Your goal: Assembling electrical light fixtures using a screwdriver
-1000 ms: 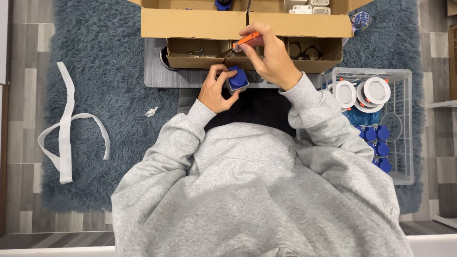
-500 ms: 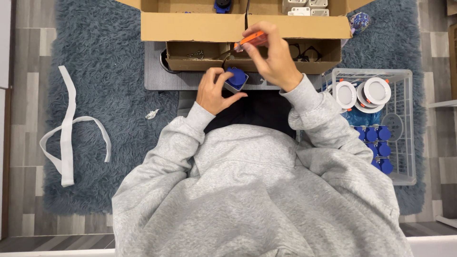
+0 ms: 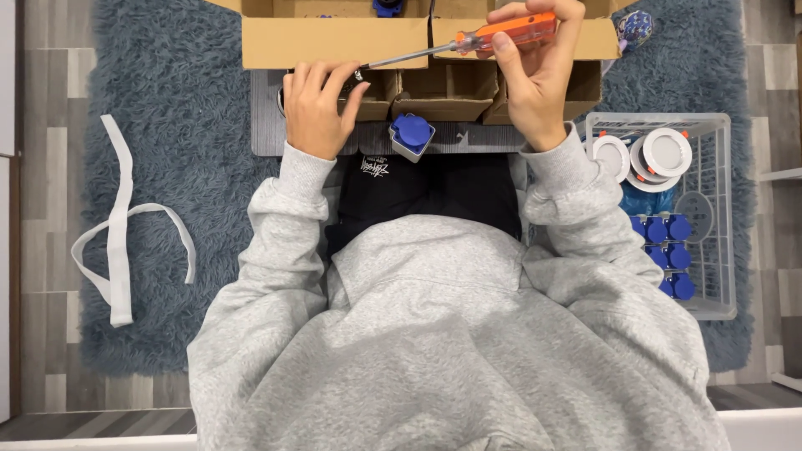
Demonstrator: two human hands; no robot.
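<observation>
My right hand (image 3: 535,79) pinches an orange screwdriver (image 3: 476,40); my left hand (image 3: 316,108), fingers together, rests on the cardboard box (image 3: 334,42).

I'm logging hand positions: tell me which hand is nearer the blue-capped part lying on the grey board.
Left. The left hand rests just up and to the side of the blue-capped part. The right hand is farther off on the other side, raised, holding the orange screwdriver.

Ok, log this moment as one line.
right hand: holds orange screwdriver | left hand: at cardboard box | blue socket: on grey board, untouched
</observation>
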